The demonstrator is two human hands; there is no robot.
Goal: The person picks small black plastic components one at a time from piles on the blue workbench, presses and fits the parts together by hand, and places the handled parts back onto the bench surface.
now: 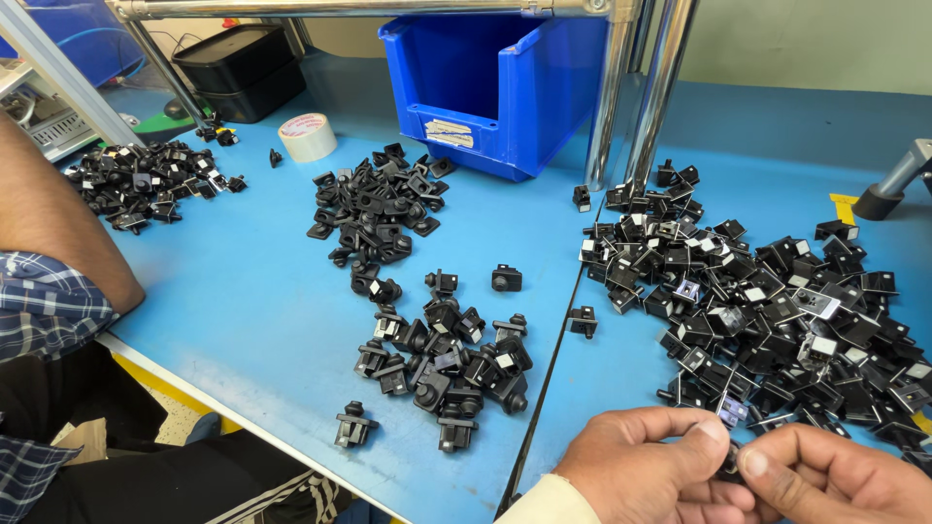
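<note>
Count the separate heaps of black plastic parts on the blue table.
4: far-left heap, back-centre heap, front-centre heap, big right heap. Strays lie between; more may sit outside the view.

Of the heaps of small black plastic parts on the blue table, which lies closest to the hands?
The big heap on the right: its near edge reaches the hands, and it alone shows many pale-faced parts. The other heaps lie farther left.

On the blue table, the left hand and the right hand met at the bottom edge, and their fingertips pinched one small black part between them. A big pile of black parts lay just beyond the hands. A smaller pile lay to the left, and a blue bin stood behind. Another person's forearm rested on the left edge.
</note>
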